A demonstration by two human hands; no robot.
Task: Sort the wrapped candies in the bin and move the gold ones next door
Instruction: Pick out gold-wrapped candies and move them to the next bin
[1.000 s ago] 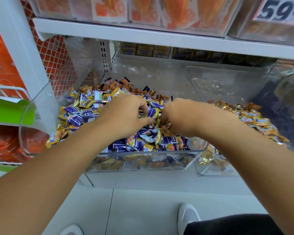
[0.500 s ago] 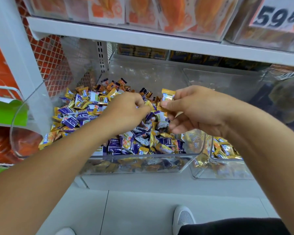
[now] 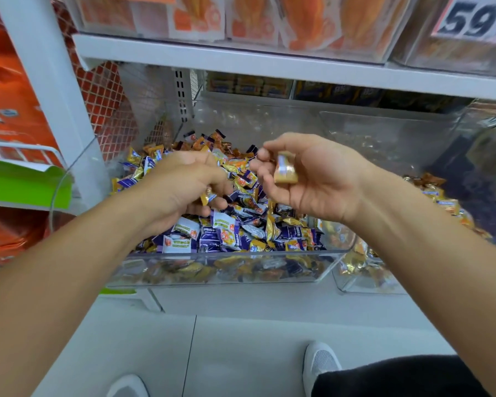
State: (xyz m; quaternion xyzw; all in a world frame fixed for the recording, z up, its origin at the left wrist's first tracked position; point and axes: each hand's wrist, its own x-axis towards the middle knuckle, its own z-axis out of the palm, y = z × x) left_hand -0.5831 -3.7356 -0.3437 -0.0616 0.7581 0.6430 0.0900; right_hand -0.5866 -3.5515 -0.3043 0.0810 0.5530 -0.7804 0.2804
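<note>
Centre frame, above mixed-candy bin point(image 3: 218, 269): right hand point(image 3: 315, 179) curled round gold candy point(image 3: 285, 170); left hand point(image 3: 183, 190) pinching another gold candy point(image 3: 207, 196). Gold-filled neighbouring bin point(image 3: 355, 277) lower right.

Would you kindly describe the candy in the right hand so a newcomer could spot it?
Find the clear plastic bin of mixed purple and gold candies under the white shelf. Above it, the right hand pinches one gold-wrapped candy, the only one lifted clear of the pile.

Head-worn wide view, facing forward and down, close over candy bin point(image 3: 218, 270)
</note>
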